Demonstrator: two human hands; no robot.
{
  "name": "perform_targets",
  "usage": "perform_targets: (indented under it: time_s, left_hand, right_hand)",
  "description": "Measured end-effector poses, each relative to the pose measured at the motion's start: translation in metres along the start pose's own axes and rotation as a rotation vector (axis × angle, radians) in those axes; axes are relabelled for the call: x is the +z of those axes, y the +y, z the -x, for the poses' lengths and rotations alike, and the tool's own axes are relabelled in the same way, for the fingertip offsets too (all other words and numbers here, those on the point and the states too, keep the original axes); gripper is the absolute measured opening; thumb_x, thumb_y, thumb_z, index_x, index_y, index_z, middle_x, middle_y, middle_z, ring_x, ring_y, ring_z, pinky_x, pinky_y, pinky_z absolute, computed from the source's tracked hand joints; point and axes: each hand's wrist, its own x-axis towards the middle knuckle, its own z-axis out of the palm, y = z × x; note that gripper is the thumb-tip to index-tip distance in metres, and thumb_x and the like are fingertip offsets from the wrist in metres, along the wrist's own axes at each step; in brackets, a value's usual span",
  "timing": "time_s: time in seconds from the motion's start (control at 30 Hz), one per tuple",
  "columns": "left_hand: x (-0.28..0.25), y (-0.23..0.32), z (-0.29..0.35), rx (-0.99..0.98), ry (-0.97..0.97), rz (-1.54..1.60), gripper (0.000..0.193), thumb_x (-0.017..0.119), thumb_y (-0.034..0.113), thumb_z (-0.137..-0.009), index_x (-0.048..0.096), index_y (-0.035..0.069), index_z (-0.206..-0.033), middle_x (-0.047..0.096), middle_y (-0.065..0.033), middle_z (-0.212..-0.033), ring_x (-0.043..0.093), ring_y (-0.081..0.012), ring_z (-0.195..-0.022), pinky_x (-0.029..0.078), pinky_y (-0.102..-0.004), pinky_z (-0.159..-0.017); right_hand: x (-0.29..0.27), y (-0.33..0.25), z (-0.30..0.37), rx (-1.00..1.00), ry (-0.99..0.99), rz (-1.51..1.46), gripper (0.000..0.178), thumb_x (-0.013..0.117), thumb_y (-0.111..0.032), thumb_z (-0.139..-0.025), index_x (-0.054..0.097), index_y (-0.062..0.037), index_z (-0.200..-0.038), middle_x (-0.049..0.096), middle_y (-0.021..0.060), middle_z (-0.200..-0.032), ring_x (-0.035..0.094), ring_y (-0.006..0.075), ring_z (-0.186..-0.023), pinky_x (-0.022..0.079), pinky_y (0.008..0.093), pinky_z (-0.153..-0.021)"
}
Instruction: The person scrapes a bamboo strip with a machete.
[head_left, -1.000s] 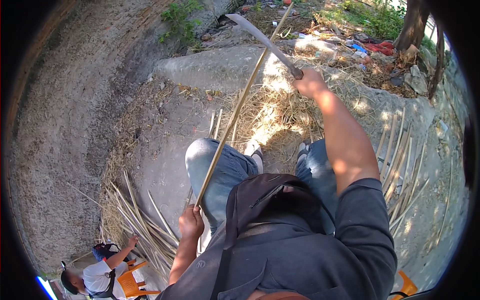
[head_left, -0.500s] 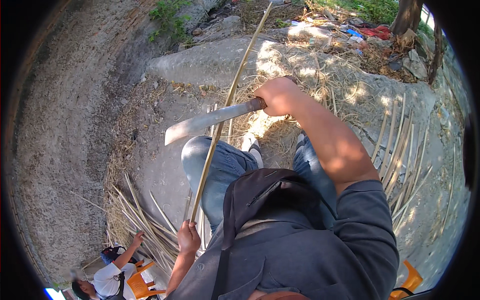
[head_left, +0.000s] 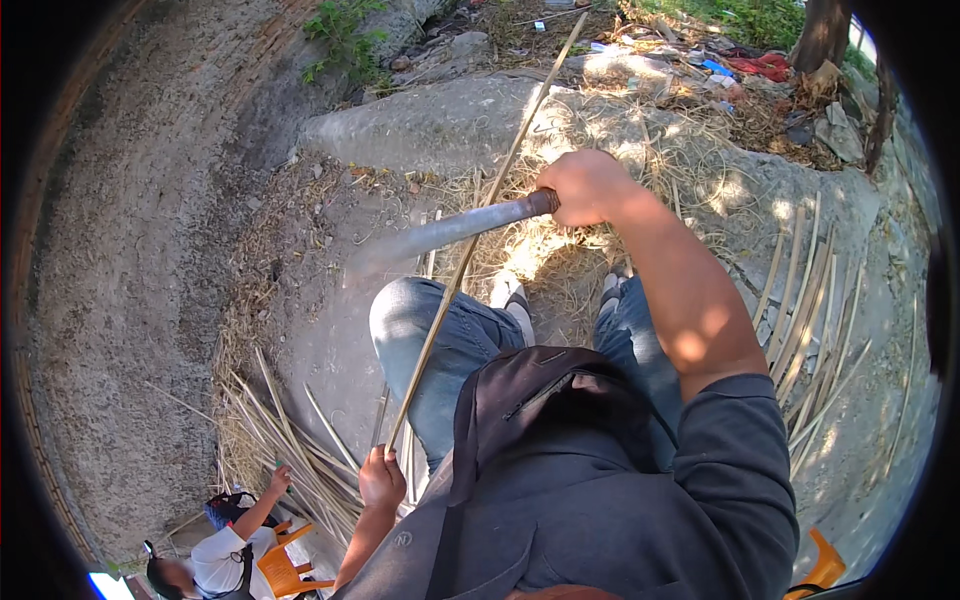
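Note:
My right hand (head_left: pixel 588 188) is closed round the dark handle of a machete (head_left: pixel 455 228), whose blade points left and blurs toward its tip. A long, thin bamboo strip (head_left: pixel 462 262) runs from low at my left up to the far middle, crossing the blade near its middle. Its near end is gripped in my left hand (head_left: pixel 382 478), fingers wrapped round it, beside my left thigh. Pale curled shavings (head_left: pixel 545 245) lie on the ground around my feet, beyond my knees.
A pile of strips (head_left: pixel 290 440) lies at my left, more strips (head_left: pixel 805 310) at my right. A person in a white shirt (head_left: pixel 222 562) is near an orange chair (head_left: pixel 285 565) at lower left. Another orange chair (head_left: pixel 822 562) shows lower right. A concrete ledge (head_left: pixel 420 118) runs ahead.
My right hand with the machete has moved a little right, and its blade tip is now blurred. The strip leans further right at its far end. My left hand keeps its grip.

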Motion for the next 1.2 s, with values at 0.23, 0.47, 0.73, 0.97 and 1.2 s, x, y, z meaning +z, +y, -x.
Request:
perform_targets:
  time_s: [0.23,0.47,0.73,0.97,1.2]
  left_hand:
    - [-0.009,0.000,-0.005,-0.088,-0.098,-0.106,0.027,0.047,0.025,-0.104,0.064,0.005,-0.105,0.067,-0.0230,-0.087,0.065,-0.0475,-0.082,0.051,-0.0569,-0.072]
    - [-0.005,0.000,0.001,-0.082,-0.098,0.001,0.029,0.047,0.027,-0.105,0.065,0.004,-0.102,0.066,-0.0215,-0.086,0.065,-0.0467,-0.080,0.050,-0.0562,-0.071]
    - [0.004,-0.012,0.008,-0.112,-0.056,0.019,0.025,0.048,0.022,-0.105,0.065,0.004,-0.100,0.069,-0.0210,-0.086,0.066,-0.0457,-0.081,0.051,-0.0548,-0.072]
    - [0.007,-0.015,0.005,-0.100,-0.060,0.003,0.025,0.047,0.023,-0.105,0.063,0.006,-0.099,0.068,-0.0225,-0.086,0.065,-0.0476,-0.080,0.051,-0.0570,-0.070]
    - [0.001,-0.017,0.002,-0.076,-0.094,0.033,0.030,0.044,0.026,-0.107,0.063,0.005,-0.097,0.067,-0.0221,-0.085,0.065,-0.0471,-0.081,0.051,-0.0553,-0.071]
  right_hand:
    - [0.039,0.085,-0.018,0.444,0.201,-0.390,0.027,0.069,-0.024,-0.080,0.074,-0.0104,-0.103,0.074,0.0184,-0.103,0.070,0.0380,-0.098,0.055,0.0466,-0.087]
    - [0.021,0.054,-0.012,0.377,0.300,-0.284,0.027,0.070,-0.025,-0.079,0.073,-0.0110,-0.101,0.074,0.0169,-0.098,0.071,0.0375,-0.097,0.055,0.0487,-0.087]
    - [0.019,-0.013,-0.006,-0.093,0.215,-0.044,0.016,0.070,-0.017,-0.080,0.071,-0.0159,-0.096,0.074,0.0108,-0.090,0.073,0.0323,-0.089,0.056,0.0468,-0.081]
    - [0.042,0.066,-0.026,0.494,0.307,-0.335,0.021,0.069,-0.022,-0.084,0.073,-0.0144,-0.103,0.074,0.0153,-0.096,0.072,0.0356,-0.096,0.055,0.0476,-0.085]
    - [0.045,0.057,-0.027,0.366,0.361,-0.390,0.029,0.071,-0.026,-0.081,0.070,-0.0074,-0.103,0.074,0.0184,-0.097,0.070,0.0385,-0.095,0.053,0.0496,-0.085]
